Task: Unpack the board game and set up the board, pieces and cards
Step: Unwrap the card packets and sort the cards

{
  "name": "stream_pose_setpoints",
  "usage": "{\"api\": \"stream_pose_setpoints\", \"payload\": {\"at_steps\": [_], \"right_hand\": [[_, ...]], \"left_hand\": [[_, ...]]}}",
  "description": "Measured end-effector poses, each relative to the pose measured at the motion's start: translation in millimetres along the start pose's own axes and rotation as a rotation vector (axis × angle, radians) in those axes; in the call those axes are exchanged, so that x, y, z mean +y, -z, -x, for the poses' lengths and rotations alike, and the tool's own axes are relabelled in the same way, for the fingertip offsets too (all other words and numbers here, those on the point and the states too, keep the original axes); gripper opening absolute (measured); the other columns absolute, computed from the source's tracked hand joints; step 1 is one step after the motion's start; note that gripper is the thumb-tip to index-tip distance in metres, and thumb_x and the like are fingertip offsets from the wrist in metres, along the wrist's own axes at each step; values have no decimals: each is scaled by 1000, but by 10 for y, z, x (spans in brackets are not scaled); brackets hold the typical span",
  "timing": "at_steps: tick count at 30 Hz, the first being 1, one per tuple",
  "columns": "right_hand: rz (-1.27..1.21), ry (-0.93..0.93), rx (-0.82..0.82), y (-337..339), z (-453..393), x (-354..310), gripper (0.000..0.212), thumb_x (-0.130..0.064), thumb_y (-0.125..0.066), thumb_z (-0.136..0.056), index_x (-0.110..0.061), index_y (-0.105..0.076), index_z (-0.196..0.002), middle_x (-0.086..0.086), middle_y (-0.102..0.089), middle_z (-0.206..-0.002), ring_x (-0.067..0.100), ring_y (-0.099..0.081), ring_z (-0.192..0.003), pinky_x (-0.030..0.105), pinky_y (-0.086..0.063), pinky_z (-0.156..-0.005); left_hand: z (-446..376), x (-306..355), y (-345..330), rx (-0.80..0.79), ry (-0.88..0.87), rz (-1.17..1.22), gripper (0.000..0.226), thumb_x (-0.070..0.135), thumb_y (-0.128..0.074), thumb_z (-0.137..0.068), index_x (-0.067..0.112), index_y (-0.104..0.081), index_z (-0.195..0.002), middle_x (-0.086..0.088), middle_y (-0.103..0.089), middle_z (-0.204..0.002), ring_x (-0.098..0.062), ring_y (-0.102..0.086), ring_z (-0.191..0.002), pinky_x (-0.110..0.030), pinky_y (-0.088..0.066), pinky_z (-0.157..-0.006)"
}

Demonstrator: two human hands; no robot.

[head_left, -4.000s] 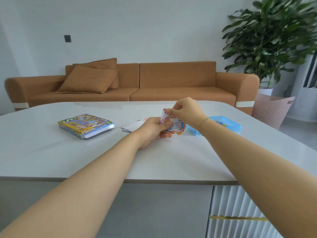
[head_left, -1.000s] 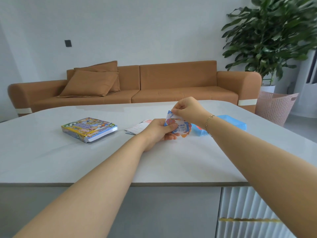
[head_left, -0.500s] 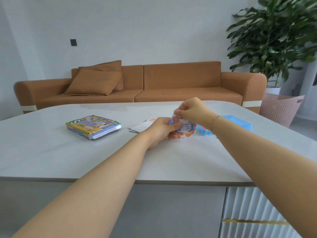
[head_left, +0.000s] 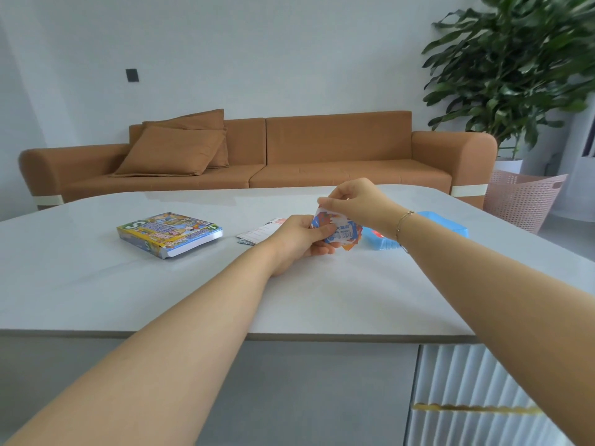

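My left hand (head_left: 301, 238) grips a small stack of colourful game cards (head_left: 343, 234) just above the white table (head_left: 128, 284). My right hand (head_left: 357, 201) pinches the top edge of the front card from above. To the left lies the colourful game box (head_left: 169, 233), flat on the table. A white printed sheet (head_left: 259, 232) lies behind my left hand. A blue plastic tray (head_left: 444, 225) sits behind my right wrist, partly hidden by it.
An orange sofa (head_left: 289, 162) with cushions stands beyond the table. A large potted plant (head_left: 515, 69) and a pink laundry basket (head_left: 521, 197) are at the back right. A white ribbed cabinet front (head_left: 483, 397) shows below the table's near edge.
Both hands have stayed on the card stack throughout, shifting only slightly. The view has drifted a little to the left, so everything sits further right in the frame.
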State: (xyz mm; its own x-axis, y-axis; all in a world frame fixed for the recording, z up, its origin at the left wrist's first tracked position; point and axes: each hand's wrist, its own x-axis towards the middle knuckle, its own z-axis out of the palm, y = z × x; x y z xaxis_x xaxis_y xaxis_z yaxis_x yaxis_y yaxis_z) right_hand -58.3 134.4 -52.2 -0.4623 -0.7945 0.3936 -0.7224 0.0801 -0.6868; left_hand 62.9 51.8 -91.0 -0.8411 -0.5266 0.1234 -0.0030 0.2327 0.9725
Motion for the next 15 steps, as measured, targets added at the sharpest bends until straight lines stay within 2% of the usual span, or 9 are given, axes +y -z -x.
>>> {"api": "stream_pose_setpoints", "payload": {"at_steps": [2, 6, 8, 11, 12, 15], "right_hand": [[21, 20, 33, -13, -9, 2, 20, -29, -65, -89, -12, -70, -80, -2, -64, -74, 13, -58, -68, 25, -48, -57], [61, 11, 54, -42, -54, 6, 13, -19, -63, -90, -11, -71, -84, 3, -66, -81, 18, -62, -78, 30, -53, -69], [53, 4, 43, -51, -45, 2, 11, -16, -62, -91, -10, -69, -86, 4, -66, -83, 19, -61, -79, 27, -51, -66], [-12, -18, 22, -26, -5, 0, 13, -14, -58, -93, -7, -69, -95, 4, -65, -86, 16, -60, -73, 16, -45, -49], [-30, -29, 13, -6, 5, -2, 15, -15, -56, -94, -7, -68, -98, 2, -64, -87, 13, -60, -72, 14, -45, -48], [-58, -68, 0, 61, 38, -7, 22, -17, -47, -98, -8, -63, -111, 2, -61, -96, 11, -60, -77, 15, -50, -58]], "left_hand": [[-3, 5, 0, -5, 2, 3, 15, 18, -55, -96, 7, -61, -105, -8, -68, -83, -1, -64, -56, -12, -52, -60], [-17, -2, 2, -10, 4, 12, 15, 16, -56, -95, 6, -61, -105, -8, -67, -82, -1, -64, -55, -11, -52, -59], [-21, -12, 3, -11, -1, 12, 13, 16, -56, -95, 6, -61, -102, -8, -67, -82, -1, -64, -54, -11, -52, -59], [-23, -15, 7, -8, -14, 12, 9, 16, -56, -95, 11, -62, -93, -6, -67, -81, -1, -64, -55, -12, -52, -59], [-29, -14, 10, -5, -20, 15, 9, 17, -55, -96, 11, -61, -92, -6, -66, -81, -2, -64, -55, -12, -52, -58], [-30, -14, 5, 14, -47, 22, 13, 17, -54, -96, 8, -59, -105, -7, -66, -83, -6, -63, -57, -15, -54, -60]]}}
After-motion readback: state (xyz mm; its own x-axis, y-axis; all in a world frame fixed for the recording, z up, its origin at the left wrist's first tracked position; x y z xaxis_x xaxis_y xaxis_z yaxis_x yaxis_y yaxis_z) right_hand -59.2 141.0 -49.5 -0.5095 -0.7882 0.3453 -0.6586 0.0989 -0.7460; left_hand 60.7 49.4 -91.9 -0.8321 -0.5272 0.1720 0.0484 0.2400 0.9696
